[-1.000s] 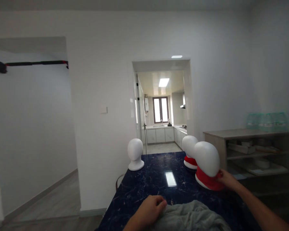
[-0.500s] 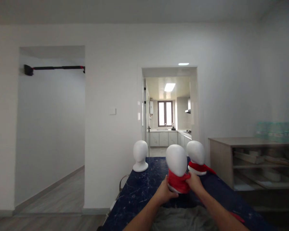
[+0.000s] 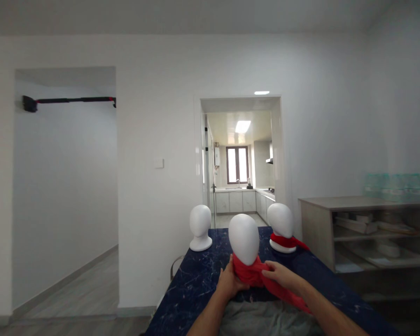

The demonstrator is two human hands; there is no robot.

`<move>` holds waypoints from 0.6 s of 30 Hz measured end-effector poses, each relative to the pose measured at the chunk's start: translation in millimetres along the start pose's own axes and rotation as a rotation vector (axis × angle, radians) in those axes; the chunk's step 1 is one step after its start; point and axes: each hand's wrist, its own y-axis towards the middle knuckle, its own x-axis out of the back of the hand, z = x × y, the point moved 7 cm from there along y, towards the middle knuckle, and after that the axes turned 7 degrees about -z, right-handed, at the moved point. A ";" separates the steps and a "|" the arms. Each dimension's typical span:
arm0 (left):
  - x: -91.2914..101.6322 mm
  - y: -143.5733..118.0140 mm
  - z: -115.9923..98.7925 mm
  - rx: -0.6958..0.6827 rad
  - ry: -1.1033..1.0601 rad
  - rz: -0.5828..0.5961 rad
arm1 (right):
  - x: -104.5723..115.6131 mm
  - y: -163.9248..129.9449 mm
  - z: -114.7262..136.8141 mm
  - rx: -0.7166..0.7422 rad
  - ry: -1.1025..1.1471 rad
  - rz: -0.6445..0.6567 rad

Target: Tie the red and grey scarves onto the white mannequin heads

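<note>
A white foam mannequin head (image 3: 244, 239) stands at the near end of the table with a red scarf (image 3: 249, 274) wrapped about its neck. My left hand (image 3: 229, 280) curls round the left side of that neck, over the scarf, its thumb across the front. Fingers of my right hand (image 3: 282, 274) pinch the scarf at the right of the neck, and a loose length of it hangs below this hand toward the right forearm. Behind to the right, a second mannequin head (image 3: 280, 220) wears a red scarf (image 3: 285, 241). A bare mannequin head (image 3: 200, 225) stands back left.
The dark blue marble-patterned table (image 3: 192, 289) has grey cloth (image 3: 262, 317) at its near edge. A wooden shelf unit (image 3: 317, 224) with bottles (image 3: 394, 185) on top stands right. Beyond the table, a doorway opens onto a kitchen (image 3: 236, 200).
The near mannequin head has come slightly left and lower in view. A loose scarf end now shows under my right hand, which has turned flatter. The whole view has shifted a little.
</note>
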 end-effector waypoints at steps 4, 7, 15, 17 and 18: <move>-1.9 2.8 5.2 -0.011 0.041 -0.032 | 2.4 -19.4 -7.0 0.038 -0.121 0.011; -4.1 4.9 7.9 -0.003 0.080 -0.017 | 1.3 -40.6 -1.3 0.085 -0.230 -0.036; -4.3 2.2 4.7 -0.020 0.127 0.001 | 51.4 -128.0 11.9 0.061 -0.372 -0.236; -1.8 0.5 0.8 -0.021 0.128 -0.004 | 80.4 -155.3 1.7 -0.010 -0.346 -0.313; 0.1 -0.4 -2.3 -0.023 0.130 -0.005 | 96.1 -169.3 -5.7 -0.057 -0.315 -0.353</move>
